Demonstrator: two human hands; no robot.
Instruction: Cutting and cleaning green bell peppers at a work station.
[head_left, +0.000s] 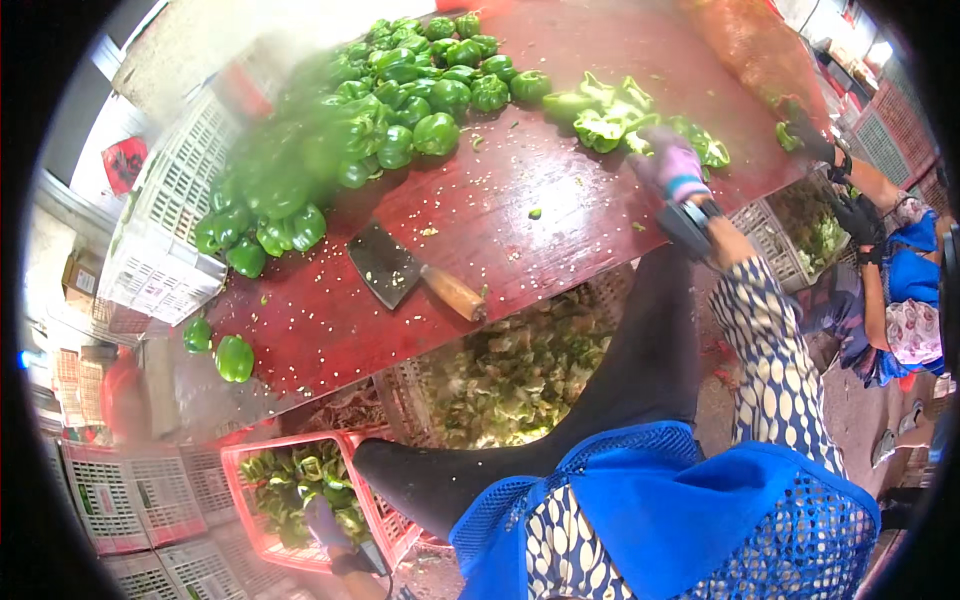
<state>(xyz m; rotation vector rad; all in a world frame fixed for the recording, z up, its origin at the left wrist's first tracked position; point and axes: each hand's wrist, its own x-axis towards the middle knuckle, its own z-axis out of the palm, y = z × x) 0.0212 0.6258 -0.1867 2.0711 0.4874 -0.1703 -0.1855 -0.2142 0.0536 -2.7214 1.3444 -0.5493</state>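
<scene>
My right hand (669, 159), in a purple glove, reaches over the red tabletop (480, 217) and touches a pile of cut green bell peppers (604, 112). Its fingers are blurred, so their grip is unclear. Down at the lower left, my left hand (327, 521), also gloved in purple, is at a pink plastic crate (352, 450) holding pieces of green pepper (289, 480). Whether it grips a piece cannot be made out. A cleaver (386, 262) with a wooden handle lies flat near the table's edge, apart from both hands.
Whole green bell peppers (412, 90) are heaped at the table's far left, beside a white plastic crate (161, 281). Under the table edge, between my legs, is a crate of pepper scraps (517, 367). At right, a co-worker's black-gloved hand (806, 135) is by an orange mesh sack (757, 52).
</scene>
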